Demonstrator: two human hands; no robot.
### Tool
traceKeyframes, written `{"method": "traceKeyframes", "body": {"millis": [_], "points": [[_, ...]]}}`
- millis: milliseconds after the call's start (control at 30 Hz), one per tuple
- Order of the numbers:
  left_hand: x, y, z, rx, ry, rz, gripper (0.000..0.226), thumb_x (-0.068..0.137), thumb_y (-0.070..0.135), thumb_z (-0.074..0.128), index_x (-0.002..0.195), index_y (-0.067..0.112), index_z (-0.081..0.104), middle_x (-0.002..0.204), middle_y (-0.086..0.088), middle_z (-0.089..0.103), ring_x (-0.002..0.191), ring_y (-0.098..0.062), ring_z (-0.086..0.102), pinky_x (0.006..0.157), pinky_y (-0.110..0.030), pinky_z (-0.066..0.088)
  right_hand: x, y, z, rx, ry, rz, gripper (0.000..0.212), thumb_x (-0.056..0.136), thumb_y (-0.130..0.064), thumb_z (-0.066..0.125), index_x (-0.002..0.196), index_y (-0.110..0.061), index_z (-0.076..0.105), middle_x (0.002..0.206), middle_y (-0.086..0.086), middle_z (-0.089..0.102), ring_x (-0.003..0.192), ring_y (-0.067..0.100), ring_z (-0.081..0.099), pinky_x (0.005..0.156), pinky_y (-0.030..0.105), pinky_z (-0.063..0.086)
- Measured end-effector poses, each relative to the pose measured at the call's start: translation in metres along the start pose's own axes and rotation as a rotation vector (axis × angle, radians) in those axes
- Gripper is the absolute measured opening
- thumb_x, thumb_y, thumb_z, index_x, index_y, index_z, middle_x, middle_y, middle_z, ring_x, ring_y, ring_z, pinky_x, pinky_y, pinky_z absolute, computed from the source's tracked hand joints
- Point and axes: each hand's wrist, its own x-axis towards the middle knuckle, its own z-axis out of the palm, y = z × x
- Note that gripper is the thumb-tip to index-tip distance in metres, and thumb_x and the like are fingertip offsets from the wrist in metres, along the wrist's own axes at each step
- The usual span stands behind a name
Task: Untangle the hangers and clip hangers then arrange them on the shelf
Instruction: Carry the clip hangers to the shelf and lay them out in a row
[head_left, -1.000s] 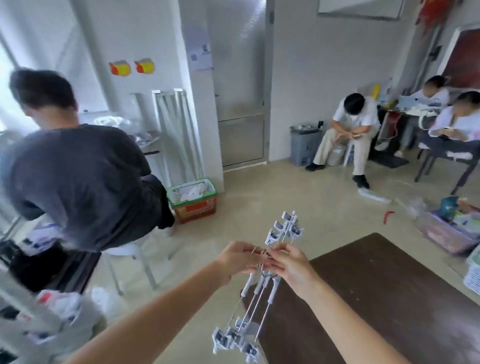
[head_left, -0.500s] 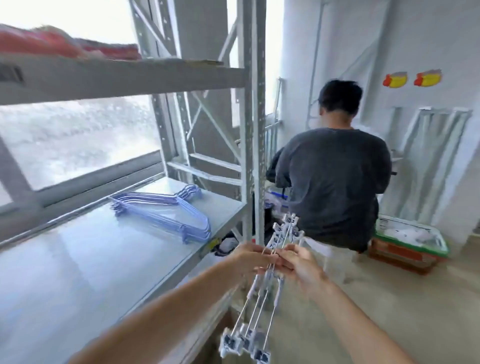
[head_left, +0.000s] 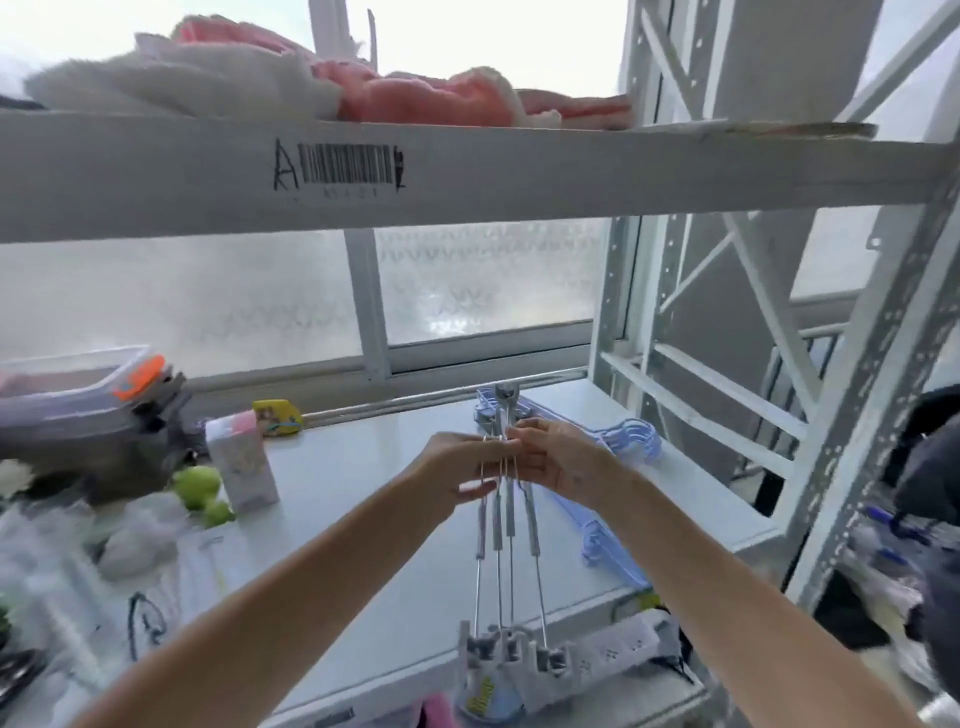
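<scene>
Above the white shelf (head_left: 363, 499), in the head view, both hands meet over its middle and share a bundle of metal clip hangers (head_left: 506, 525). Left hand (head_left: 457, 470) pinches the thin wires from one side with fingers curled closed; right hand (head_left: 558, 460) pinches them from the other, thumb and fingertips pressed on the same wires. Their fingertips nearly touch. Four rods run from the hands toward the shelf's near edge, fanning slightly, and end in a row of clips (head_left: 511, 652) hanging just at that front edge. Another clip end (head_left: 506, 397) sticks up beyond the hands, toward the back edge.

Pale blue hangers (head_left: 618, 470) lie flat in a stack along the shelf's right side, running from the back edge toward the front right corner, their hooks bunched near the right edge. They pass under the right hand; whether the clip hangers touch them I cannot tell.

At the left part of the shelf stand a small pastel carton (head_left: 241, 462), green fruit (head_left: 197, 483) just beside it, and a yellow object (head_left: 278, 415) near the back edge. Folded pink and white towels (head_left: 291, 83) rest on the upper shelf (head_left: 519, 171), whose front beam bears a barcode label (head_left: 345, 166).
</scene>
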Motion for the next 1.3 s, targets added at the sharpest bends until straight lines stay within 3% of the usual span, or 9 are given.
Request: {"method": "traceKeyframes", "body": {"millis": [133, 333, 467, 567, 633, 900, 1000, 1133, 1300], "points": [[0.016, 0.001, -0.035, 0.036, 0.286, 0.053, 0.004, 0.076, 0.001, 0.072, 0.079, -0.001, 0.071, 0.042, 0.006, 0.065, 0.036, 0.001, 0.057, 0.037, -0.007, 0.041, 0.060, -0.001, 0.024, -0.272, -0.098, 0.061, 0.012, 0.090, -0.014, 0.060, 0.083, -0.005, 0.055, 0.069, 0.008, 0.069, 0.053, 0.017, 0.067, 0.053, 0.024, 0.059], [0.068, -0.020, -0.081, 0.269, 0.697, -0.059, 0.024, 0.070, 0.015, 0.079, 0.087, -0.002, 0.073, 0.084, -0.015, 0.074, 0.075, -0.020, 0.067, 0.076, -0.030, 0.054, 0.120, 0.038, 0.036, -0.507, -0.035, 0.257, 0.025, 0.098, -0.013, 0.040, 0.115, 0.002, 0.052, 0.081, 0.010, 0.054, 0.060, 0.022, 0.053, 0.058, 0.029, 0.047], [0.115, -0.038, -0.073, 0.493, 0.687, -0.180, 0.028, 0.071, 0.027, 0.077, 0.085, 0.003, 0.072, 0.089, -0.010, 0.073, 0.087, -0.021, 0.069, 0.064, -0.026, 0.050, 0.138, 0.078, 0.024, -0.270, -0.094, 0.493, 0.032, 0.100, -0.012, 0.036, 0.128, 0.002, 0.044, 0.104, 0.020, 0.053, 0.083, 0.035, 0.056, 0.069, 0.038, 0.050], [0.147, -0.050, -0.058, 0.583, 0.613, -0.202, 0.023, 0.073, 0.023, 0.074, 0.061, 0.009, 0.061, 0.082, -0.010, 0.070, 0.092, -0.022, 0.070, 0.066, -0.027, 0.050, 0.154, 0.099, 0.009, 0.055, -0.009, 0.588, 0.039, 0.102, -0.032, 0.026, 0.115, -0.002, 0.046, 0.102, 0.022, 0.055, 0.082, 0.034, 0.057, 0.070, 0.044, 0.048], [0.160, -0.054, -0.049, 0.663, 0.572, -0.197, 0.019, 0.074, 0.022, 0.072, 0.072, 0.004, 0.068, 0.088, -0.012, 0.073, 0.094, -0.024, 0.069, 0.069, -0.029, 0.052, 0.164, 0.104, -0.003, 0.123, 0.052, 0.549, 0.051, 0.101, -0.042, 0.021, 0.103, -0.002, 0.052, 0.106, 0.022, 0.056, 0.082, 0.033, 0.058, 0.069, 0.042, 0.050], [0.164, -0.075, -0.044, 0.964, 0.388, 0.022, 0.025, 0.082, 0.020, 0.061, 0.104, 0.012, 0.069, 0.107, -0.010, 0.071, 0.105, -0.024, 0.063, 0.087, -0.028, 0.046, 0.181, 0.082, -0.023, 0.008, 0.029, 0.494, 0.029, 0.092, -0.003, 0.046, 0.068, -0.001, 0.062, 0.047, 0.006, 0.065, 0.043, 0.016, 0.063, 0.049, 0.027, 0.058], [0.150, -0.098, -0.056, 1.149, 0.552, 0.096, 0.047, 0.078, 0.039, 0.062, 0.121, 0.022, 0.052, 0.125, -0.001, 0.051, 0.120, -0.020, 0.044, 0.100, -0.028, 0.033, 0.185, 0.082, -0.021, 0.030, 0.008, 0.500, 0.028, 0.092, 0.001, 0.046, 0.068, 0.001, 0.060, 0.046, 0.007, 0.066, 0.040, 0.015, 0.065, 0.044, 0.024, 0.057], [0.131, -0.119, -0.065, 0.776, 0.775, -0.271, 0.086, 0.066, 0.049, 0.072, 0.134, 0.018, 0.028, 0.144, -0.009, 0.020, 0.135, -0.029, 0.020, 0.106, -0.042, 0.032, 0.188, 0.088, -0.014, 0.024, 0.011, 0.451, 0.027, 0.095, 0.000, 0.043, 0.071, 0.000, 0.056, 0.062, 0.012, 0.062, 0.040, 0.013, 0.063, 0.046, 0.023, 0.056], [0.139, -0.117, -0.057, 0.741, 0.669, -0.369, 0.068, 0.077, 0.017, 0.060, 0.138, 0.021, 0.031, 0.153, -0.015, 0.005, 0.140, -0.032, 0.009, 0.108, -0.040, 0.033, 0.187, 0.095, -0.007, -0.076, 0.070, 0.327, 0.025, 0.096, -0.003, 0.044, 0.073, -0.002, 0.052, 0.069, 0.014, 0.057, 0.035, 0.009, 0.060, 0.045, 0.021, 0.055]]}}
